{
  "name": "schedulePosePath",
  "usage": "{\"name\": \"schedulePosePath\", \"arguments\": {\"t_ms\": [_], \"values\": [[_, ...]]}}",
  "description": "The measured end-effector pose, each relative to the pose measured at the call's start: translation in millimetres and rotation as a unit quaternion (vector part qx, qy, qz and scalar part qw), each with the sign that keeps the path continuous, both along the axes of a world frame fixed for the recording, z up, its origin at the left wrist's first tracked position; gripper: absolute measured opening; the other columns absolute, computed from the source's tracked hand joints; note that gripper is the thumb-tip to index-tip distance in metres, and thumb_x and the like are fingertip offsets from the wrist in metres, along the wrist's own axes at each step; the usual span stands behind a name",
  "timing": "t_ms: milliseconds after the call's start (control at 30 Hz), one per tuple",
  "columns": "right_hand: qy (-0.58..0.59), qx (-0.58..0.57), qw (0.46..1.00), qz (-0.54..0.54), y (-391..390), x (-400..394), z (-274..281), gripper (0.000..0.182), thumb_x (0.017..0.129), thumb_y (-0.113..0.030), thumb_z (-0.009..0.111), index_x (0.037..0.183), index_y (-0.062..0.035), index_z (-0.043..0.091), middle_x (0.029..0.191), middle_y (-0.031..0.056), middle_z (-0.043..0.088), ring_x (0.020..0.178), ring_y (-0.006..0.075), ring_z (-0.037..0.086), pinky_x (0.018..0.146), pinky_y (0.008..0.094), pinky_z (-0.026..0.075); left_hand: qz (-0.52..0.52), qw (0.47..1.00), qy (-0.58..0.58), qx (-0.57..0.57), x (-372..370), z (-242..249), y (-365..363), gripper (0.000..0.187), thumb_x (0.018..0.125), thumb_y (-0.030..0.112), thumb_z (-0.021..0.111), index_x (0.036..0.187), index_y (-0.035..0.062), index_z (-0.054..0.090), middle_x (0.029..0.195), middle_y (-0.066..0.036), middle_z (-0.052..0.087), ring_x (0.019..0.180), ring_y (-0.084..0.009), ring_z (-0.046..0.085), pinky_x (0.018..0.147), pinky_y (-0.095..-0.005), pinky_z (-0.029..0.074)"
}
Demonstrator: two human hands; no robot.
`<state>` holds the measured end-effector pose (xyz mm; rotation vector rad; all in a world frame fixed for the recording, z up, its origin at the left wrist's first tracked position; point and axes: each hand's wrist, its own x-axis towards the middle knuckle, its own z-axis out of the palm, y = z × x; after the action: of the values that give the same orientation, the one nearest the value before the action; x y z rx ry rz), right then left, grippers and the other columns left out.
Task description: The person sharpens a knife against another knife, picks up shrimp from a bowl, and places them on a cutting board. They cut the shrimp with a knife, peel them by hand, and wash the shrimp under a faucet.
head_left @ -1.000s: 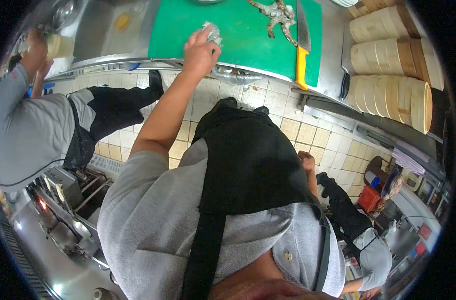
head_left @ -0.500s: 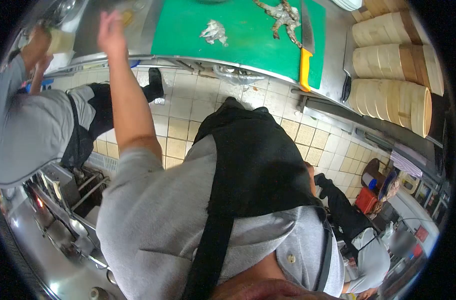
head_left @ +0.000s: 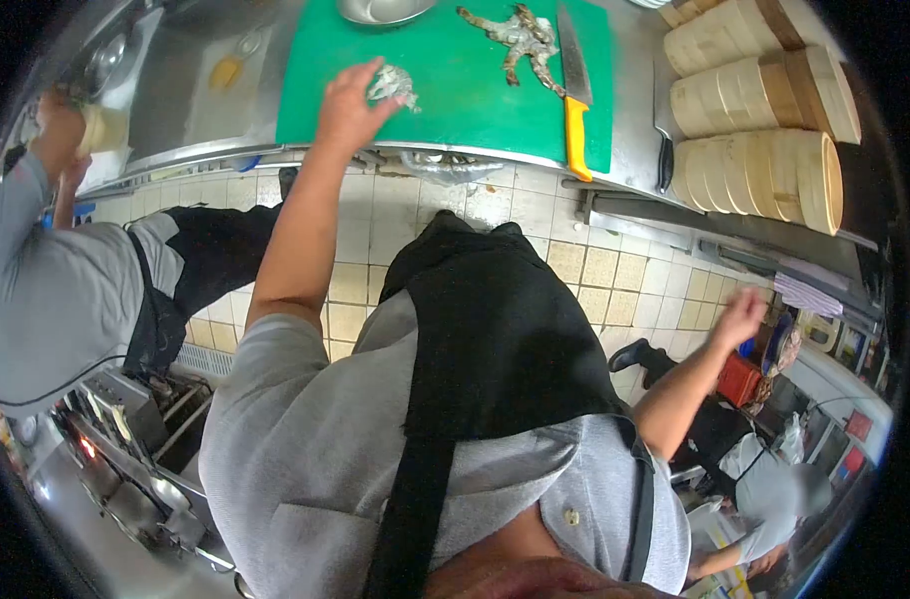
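My left hand [head_left: 350, 108] is over the left side of the green cutting board [head_left: 465, 110], its fingers apart beside a crumpled whitish clump [head_left: 399, 88]. What the clump is made of I cannot make out. Farther right on the board lies a small pile of raw, striped grey-brown shrimp [head_left: 528, 45]. A large knife with a yellow handle [head_left: 577, 140] rests to the right of them, its handle toward me. My right hand [head_left: 742, 317] is raised off to the right, away from the board, with its fingers blurred.
Bamboo steamer baskets [head_left: 759, 180] are stacked at the right, with a black-handled tool [head_left: 665, 163] beside them. A metal bowl [head_left: 385, 8] sits at the board's far edge. One co-worker [head_left: 65, 270] stands at my left, another [head_left: 774, 499] behind me on the right.
My left hand has come from the metal counter on the left to the whitish clump on the board. My right hand has swung out to the right, into view.
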<state>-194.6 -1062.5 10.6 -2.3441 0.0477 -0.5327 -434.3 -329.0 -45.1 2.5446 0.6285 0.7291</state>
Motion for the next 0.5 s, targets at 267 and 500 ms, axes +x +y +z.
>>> {"name": "schedulePosePath", "arguments": {"t_ms": [267, 500], "values": [[-0.291, -0.151, 0.944, 0.028, 41, 87, 221, 0.048, 0.100, -0.027, 0.068, 0.136, 0.0051, 0.059, 0.122, 0.0178, 0.071, 0.110, 0.0197, 0.067, 0.095, 0.0312, 0.052, 0.030, 0.992, 0.125, 0.020, 29, -11, -9, 0.036, 0.084, 0.023, 0.072, 0.119, 0.0143, 0.069, 0.116, -0.019, 0.069, 0.109, -0.0400, 0.064, 0.093, -0.0491, 0.053], [-0.395, -0.355, 0.842, -0.090, 62, 106, 241, 0.039, 0.095, -0.048, 0.070, 0.097, -0.0093, 0.076, 0.106, 0.0110, 0.073, 0.104, 0.0311, 0.066, 0.092, 0.0393, 0.051, 0.103, 0.981, 0.166, 0.006, 42, -10, -9, 0.031, 0.083, 0.021, 0.069, 0.113, 0.0095, 0.067, 0.114, -0.019, 0.069, 0.105, -0.0389, 0.066, 0.087, -0.0499, 0.053]]}}
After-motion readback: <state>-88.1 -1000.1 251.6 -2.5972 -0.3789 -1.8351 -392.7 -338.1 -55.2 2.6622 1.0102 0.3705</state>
